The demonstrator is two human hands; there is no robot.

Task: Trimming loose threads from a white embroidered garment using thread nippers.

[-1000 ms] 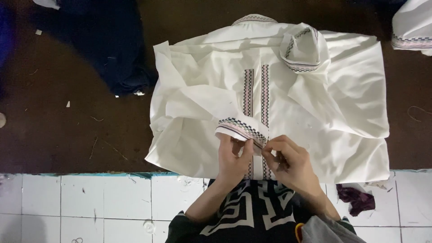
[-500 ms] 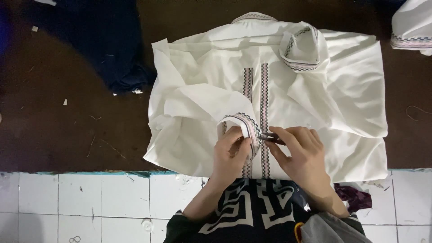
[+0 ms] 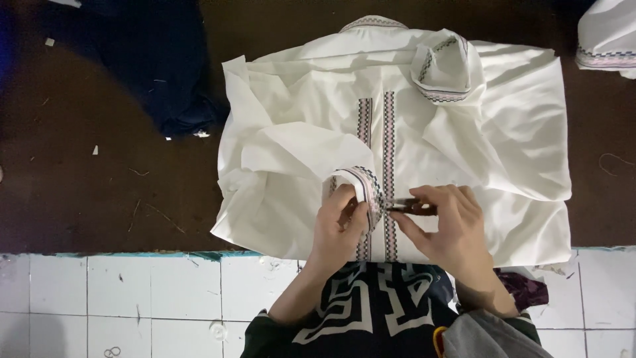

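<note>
Now both hands work at a sleeve cuff on the white shirt.

Left hand pinches the patterned cuff; right hand closes round small snips beside it, shirt spread on the dark tabletop.

Both forearms extend forward, converging. Left hand fingers curled in a pinch, thumb up. Right hand close beside it, fingers bent, gripping, palm down.

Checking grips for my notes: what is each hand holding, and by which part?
The left hand pinches the white garment's patterned sleeve cuff at its edge. The right hand holds a small dark tool by its rear, tip at the cuff.
</note>
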